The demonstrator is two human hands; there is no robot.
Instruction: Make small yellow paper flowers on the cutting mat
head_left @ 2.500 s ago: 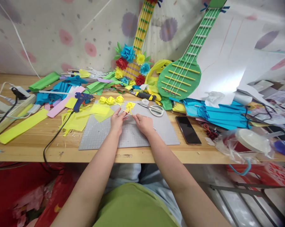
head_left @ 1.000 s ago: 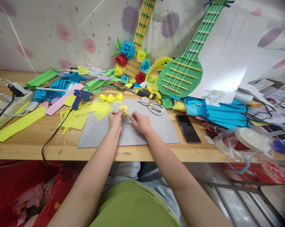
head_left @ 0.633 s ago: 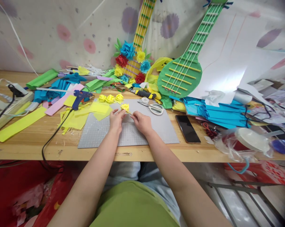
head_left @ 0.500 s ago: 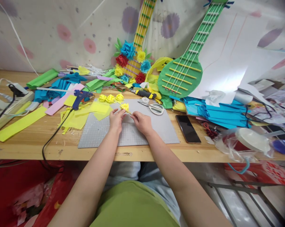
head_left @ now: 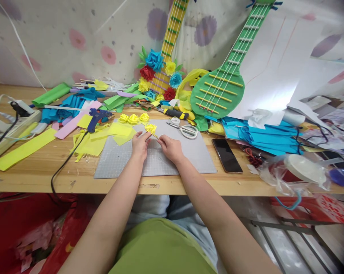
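Observation:
Both hands work over a grey cutting mat [head_left: 189, 160] on a wooden table. My left hand [head_left: 139, 144] and my right hand [head_left: 170, 148] pinch a thin stick between them. A small yellow paper flower [head_left: 150, 128] is wound on the stick's far end, just beyond my left fingertips. Both hands have their fingers closed. Three finished yellow paper flowers [head_left: 133, 118] lie in a row at the mat's far edge.
A blue glue gun [head_left: 96, 116] with a black cord lies to the left among yellow paper sheets [head_left: 92, 142]. Scissors [head_left: 184, 130] and a phone [head_left: 226, 155] lie to the right. Two paper guitars [head_left: 217, 91] lean on the wall behind. A power strip [head_left: 12, 127] sits far left.
The loose yellow paper has been wound tighter into a compact flower on the stick. The hands have stayed close together over the mat, shifting only slightly.

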